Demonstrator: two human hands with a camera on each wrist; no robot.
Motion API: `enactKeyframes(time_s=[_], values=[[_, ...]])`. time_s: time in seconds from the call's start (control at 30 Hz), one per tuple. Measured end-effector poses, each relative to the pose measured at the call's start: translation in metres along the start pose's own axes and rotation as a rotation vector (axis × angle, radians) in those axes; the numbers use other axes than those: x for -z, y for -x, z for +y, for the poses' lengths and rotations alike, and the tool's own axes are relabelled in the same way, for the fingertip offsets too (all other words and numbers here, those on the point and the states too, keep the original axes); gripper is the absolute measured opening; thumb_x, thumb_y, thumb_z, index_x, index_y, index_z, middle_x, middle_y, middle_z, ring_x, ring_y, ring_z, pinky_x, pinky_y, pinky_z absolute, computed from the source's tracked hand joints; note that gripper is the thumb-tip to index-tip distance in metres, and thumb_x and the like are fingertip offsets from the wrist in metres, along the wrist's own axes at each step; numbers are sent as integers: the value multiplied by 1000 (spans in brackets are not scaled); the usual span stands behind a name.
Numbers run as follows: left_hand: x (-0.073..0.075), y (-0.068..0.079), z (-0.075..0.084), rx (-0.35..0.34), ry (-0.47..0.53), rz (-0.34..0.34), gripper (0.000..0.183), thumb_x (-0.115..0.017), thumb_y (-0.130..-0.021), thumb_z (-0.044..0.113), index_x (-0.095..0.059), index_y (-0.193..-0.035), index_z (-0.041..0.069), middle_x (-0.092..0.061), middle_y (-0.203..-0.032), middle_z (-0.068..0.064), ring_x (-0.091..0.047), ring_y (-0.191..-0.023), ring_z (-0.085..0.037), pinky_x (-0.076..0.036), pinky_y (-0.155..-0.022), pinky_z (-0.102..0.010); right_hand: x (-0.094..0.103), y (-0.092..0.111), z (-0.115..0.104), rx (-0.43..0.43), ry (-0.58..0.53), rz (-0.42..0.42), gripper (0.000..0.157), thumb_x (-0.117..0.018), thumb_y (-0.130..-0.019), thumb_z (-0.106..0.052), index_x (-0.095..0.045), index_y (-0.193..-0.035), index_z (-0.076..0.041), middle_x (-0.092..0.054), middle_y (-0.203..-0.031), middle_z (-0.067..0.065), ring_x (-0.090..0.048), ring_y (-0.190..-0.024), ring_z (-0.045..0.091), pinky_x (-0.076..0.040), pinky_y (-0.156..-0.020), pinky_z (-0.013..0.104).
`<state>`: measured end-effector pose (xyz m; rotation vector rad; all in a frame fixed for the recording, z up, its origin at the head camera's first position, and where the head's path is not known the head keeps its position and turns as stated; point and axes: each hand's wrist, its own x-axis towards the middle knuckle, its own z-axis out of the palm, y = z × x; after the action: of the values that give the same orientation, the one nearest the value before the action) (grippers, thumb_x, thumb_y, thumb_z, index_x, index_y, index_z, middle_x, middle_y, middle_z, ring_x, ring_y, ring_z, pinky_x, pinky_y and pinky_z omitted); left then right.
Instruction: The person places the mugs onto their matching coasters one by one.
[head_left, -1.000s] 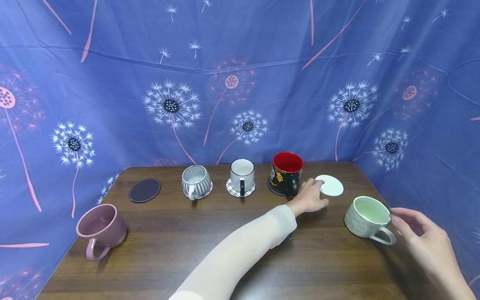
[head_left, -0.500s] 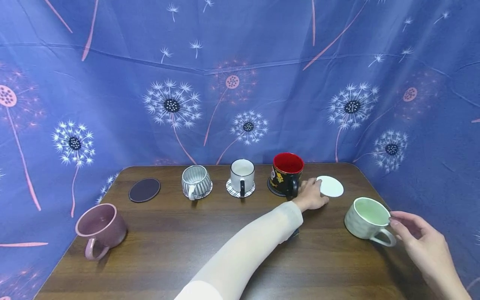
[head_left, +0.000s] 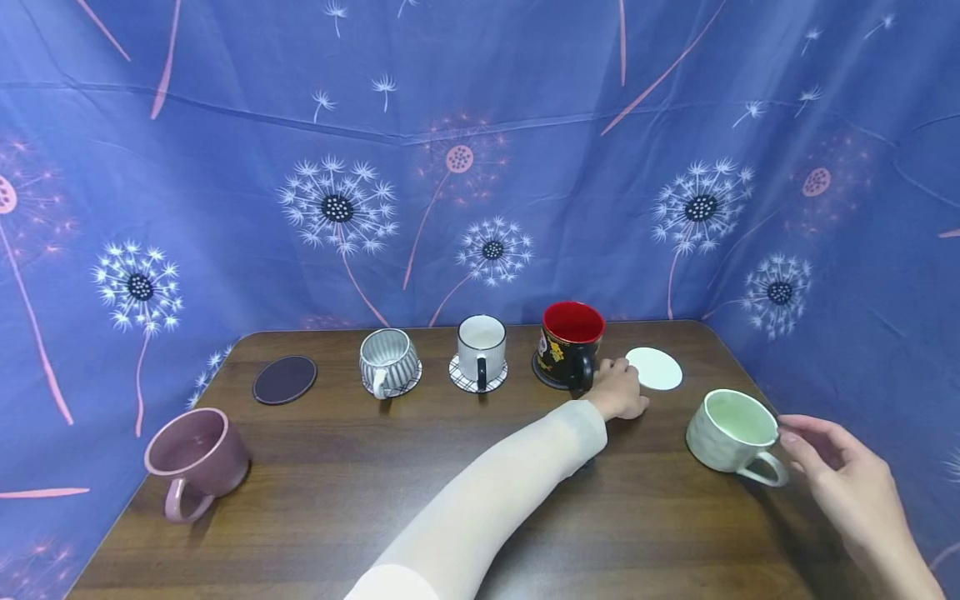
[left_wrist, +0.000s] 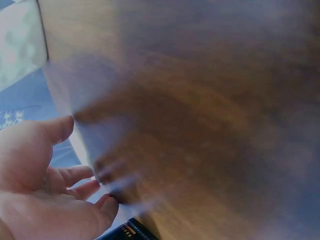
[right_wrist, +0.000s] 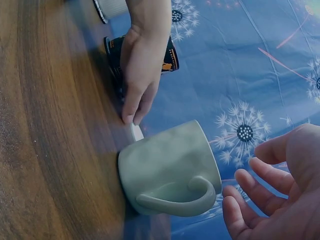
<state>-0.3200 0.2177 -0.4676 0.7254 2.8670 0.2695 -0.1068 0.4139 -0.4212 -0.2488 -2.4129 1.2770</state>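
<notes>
My left hand (head_left: pixel 617 392) reaches across the table, its fingertips at the left edge of a white round coaster (head_left: pixel 656 368). In the left wrist view, the thumb and fingers of that hand (left_wrist: pixel 55 185) are spread apart near the tabletop. Just left of it stands a black mug (head_left: pixel 564 354) with a red inside, on a dark coaster. My right hand (head_left: pixel 843 475) is beside a pale green mug (head_left: pixel 723 442), which stands on bare wood with its handle toward me. In the right wrist view a small gap separates the loosely bent fingers (right_wrist: pixel 247 200) from the mug's rim.
A grey ribbed cup (head_left: pixel 390 362) and a white mug (head_left: pixel 482 346) with a black handle stand on patterned coasters. A dark round coaster (head_left: pixel 285 380) lies back left, with a purple mug (head_left: pixel 202 458) nearer. A blue dandelion cloth (head_left: pixel 480 108) hangs around the table.
My left forearm and cuff have shifted slightly right, while that hand stays at the white coaster. The right hand holds its place by the green mug. The head view has shifted slightly.
</notes>
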Motion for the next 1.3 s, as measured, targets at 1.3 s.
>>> enactKeyframes(time_s=[1.3], values=[[0, -13, 13, 236, 140, 144, 53, -71, -98, 52, -60, -140, 22, -45, -134, 5, -41, -133, -12, -41, -109, -23, 2, -4, 35, -187, 30, -300, 20, -52, -113, -25, -62, -107, -9, -64, -91, -21, -61, -81, -1, -56, -68, 24]])
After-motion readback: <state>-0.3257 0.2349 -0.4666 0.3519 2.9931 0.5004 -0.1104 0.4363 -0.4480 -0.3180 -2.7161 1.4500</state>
